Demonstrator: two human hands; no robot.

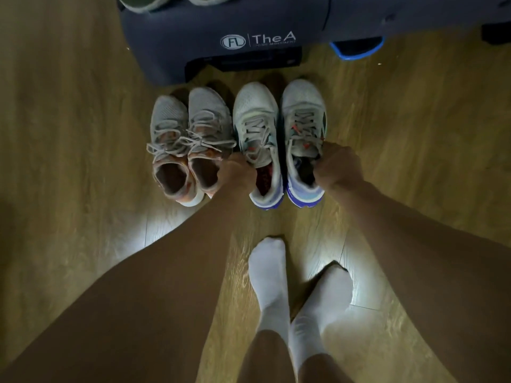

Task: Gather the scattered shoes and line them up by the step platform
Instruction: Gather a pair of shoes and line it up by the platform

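The lining-up looks nearly done. Four shoes stand side by side on the floor (69, 161), toes toward the step platform (193, 37) and close to its front edge: a grey pair (190, 125) on the left, then the left white shoe (255, 120) and the right white shoe (302, 111), both with blue soles. The white heels sit a little further back than the grey ones, so a small nudge may be all that is left here. Two more shoes (141, 1) show at the top edge, apparently on the platform; whether they belong in the row I cannot tell.

Both hands are curled closed, each on a white shoe. The left hand (236, 172) hooks its fingers over the inner collar of the left white shoe, its knuckles against the neighbouring grey one. The right hand (338, 168) pinches the outer collar of the right white shoe by the tongue. Both shoes appear to rest on the floor.
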